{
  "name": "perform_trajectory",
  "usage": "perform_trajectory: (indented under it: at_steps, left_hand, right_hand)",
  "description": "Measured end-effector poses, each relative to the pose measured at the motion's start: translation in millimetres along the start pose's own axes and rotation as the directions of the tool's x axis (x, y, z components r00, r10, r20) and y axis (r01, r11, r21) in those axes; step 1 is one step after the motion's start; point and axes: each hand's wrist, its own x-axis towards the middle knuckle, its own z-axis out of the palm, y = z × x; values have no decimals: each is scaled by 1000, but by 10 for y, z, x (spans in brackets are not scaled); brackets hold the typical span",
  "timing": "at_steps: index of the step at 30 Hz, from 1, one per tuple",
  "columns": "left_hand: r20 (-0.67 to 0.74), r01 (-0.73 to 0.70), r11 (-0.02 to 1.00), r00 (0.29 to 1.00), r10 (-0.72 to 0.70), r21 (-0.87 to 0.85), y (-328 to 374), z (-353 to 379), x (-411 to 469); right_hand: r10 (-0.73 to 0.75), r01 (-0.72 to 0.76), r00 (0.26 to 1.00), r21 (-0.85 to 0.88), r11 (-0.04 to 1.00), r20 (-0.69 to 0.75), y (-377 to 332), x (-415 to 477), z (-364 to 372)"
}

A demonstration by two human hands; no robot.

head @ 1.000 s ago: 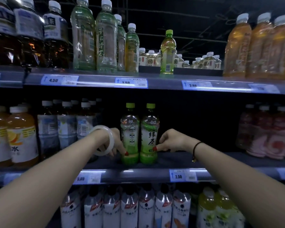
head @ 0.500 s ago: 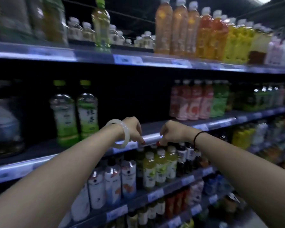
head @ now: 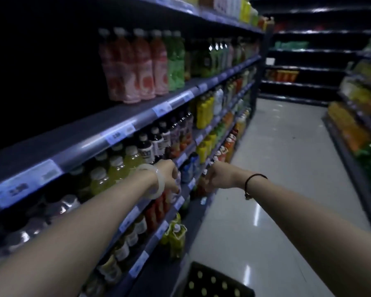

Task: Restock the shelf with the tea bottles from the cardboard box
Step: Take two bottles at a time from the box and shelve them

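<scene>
At lower centre, the cardboard box of tea bottles has come into view; left hand and right hand, off the shelf, each have an empty, loosely curled grip, probably returning for more.

Pink bottles stand beside green bottles; glossy floor beyond.

The aisle is dim, and the upper left of the view falls into near-black shadow. Soft white glare streaks lie on the pale floor, as from lights overhead. Motion blur smears the bottles and the price tags, so the print cannot be read. The wide lens bows the shelf lines and stretches both forearms at the lower corners.
</scene>
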Motion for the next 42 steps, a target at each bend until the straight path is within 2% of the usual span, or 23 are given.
perform_trajectory:
  at_steps: [6, 11, 16, 29, 42]
  left_hand:
    - [142, -139, 990, 981, 135, 15, 37, 627, 436]
    - [223, -185, 982, 957, 187, -27, 239, 1149, 678]
    - [288, -207, 976, 932, 219, -72, 373, 1819, 1028]
    - [390, -213, 971, 889, 240, -113, 233, 4008, 1547]
    - [386, -267, 962, 883, 267, -53, -378, 6073, 2091]
  right_hand:
    - [186, -186, 982, 28, 982, -14, 398, -126, 476]
    - [353, -356, 934, 144, 923, 46, 894, -151, 881]
    - [438, -453, 891, 206, 867, 116, 1418, -103, 1375]
    - [480, -514, 855, 195, 835, 197, 2607, 177, 3222]
    - [445, -472, 881, 216, 855, 163, 3529, 735, 5269]
